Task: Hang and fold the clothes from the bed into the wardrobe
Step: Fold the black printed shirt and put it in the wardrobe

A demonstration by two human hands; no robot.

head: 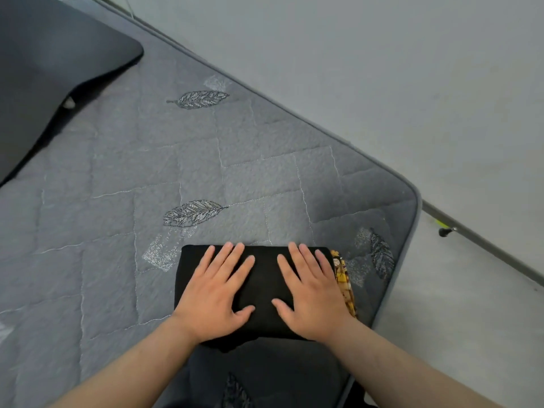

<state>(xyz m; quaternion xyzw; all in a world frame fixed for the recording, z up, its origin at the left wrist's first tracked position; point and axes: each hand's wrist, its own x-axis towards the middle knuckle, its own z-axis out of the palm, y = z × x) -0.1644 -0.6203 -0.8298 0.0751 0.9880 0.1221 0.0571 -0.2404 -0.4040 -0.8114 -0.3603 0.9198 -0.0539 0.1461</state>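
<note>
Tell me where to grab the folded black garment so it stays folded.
Take the folded black garment by its two short ends, left hand from the left, right hand from the right, sliding underneath. It lies flat as a wide rectangle on the bed, so supporting both ends should keep it folded.

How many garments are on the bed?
1: the black folded garment under the left hand and right hand. A yellow patterned edge at its right may be another, mostly hidden.

A pale wall (382, 69) and floor (459, 334) flank a grey quilted mattress (117, 187).
</note>
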